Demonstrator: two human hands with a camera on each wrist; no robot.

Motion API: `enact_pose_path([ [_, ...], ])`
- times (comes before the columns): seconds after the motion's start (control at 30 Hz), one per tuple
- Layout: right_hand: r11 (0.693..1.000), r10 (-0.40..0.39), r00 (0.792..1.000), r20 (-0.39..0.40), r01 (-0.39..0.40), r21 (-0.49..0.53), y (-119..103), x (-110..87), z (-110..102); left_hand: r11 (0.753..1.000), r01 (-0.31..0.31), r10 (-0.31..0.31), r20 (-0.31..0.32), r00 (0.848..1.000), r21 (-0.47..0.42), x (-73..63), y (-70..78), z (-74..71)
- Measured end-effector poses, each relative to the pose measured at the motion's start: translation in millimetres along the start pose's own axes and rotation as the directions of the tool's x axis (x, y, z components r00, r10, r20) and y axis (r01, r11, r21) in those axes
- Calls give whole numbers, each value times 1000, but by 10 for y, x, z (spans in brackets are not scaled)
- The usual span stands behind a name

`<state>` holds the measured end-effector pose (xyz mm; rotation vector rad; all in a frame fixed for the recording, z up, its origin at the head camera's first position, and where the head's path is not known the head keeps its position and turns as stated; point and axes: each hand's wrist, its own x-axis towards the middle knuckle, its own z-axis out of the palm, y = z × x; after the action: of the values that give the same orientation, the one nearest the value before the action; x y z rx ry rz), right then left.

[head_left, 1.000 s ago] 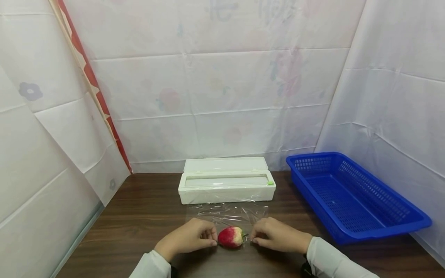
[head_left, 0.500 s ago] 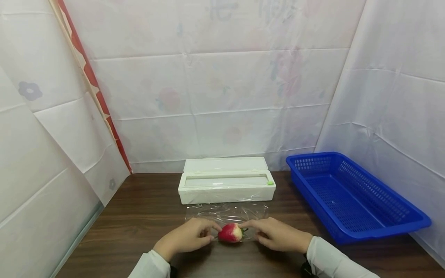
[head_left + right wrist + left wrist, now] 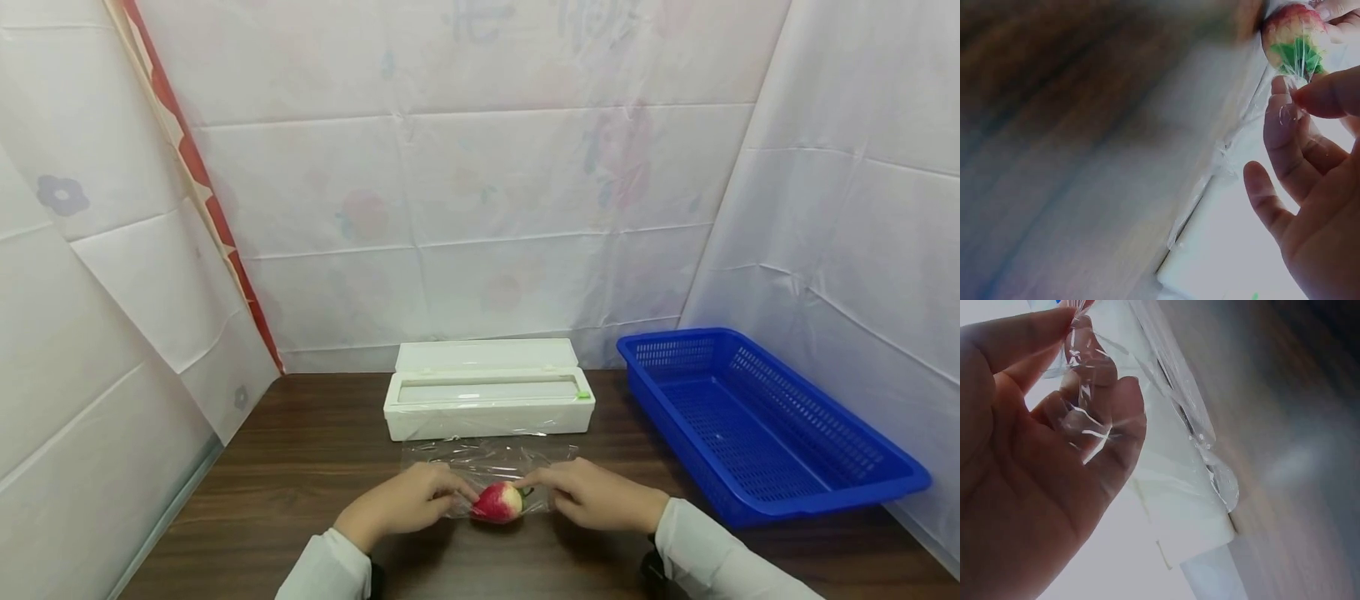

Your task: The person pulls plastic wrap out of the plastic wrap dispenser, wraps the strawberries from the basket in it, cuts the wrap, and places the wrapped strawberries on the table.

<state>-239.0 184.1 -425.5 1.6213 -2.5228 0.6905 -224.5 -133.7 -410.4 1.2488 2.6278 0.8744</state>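
across dark tabletop, pinching clear film in left hand and right hand, seemingly round red fruit already but unparted from white box

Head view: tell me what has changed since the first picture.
The fruit has shifted slightly forward, toward the white box. The left hand and right hand each hold plastic film and have straightened a finger toward the fruit. The white box and blue basket stayed put.
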Motion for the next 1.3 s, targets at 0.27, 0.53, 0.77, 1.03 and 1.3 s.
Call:
enact_pose_path([
  [0.27,996,84,996,25,-83,-38,100,81,4,999,25,-24,-38,999,46,24,-102,7],
  [0.53,992,109,994,30,-107,-63,163,144,17,995,99,-97,-38,995,33,59,-138,2],
  [0.77,983,172,981,88,-177,44,187,196,-35,991,129,-127,-46,991,47,94,-168,1],
  [1.03,914,348,917,195,-378,148,244,264,-65,976,190,-181,-85,980,109,170,-186,43],
  [1.3,911,383,907,177,-402,87,297,294,-40,923,350,-315,-210,925,158,205,-178,52],
])
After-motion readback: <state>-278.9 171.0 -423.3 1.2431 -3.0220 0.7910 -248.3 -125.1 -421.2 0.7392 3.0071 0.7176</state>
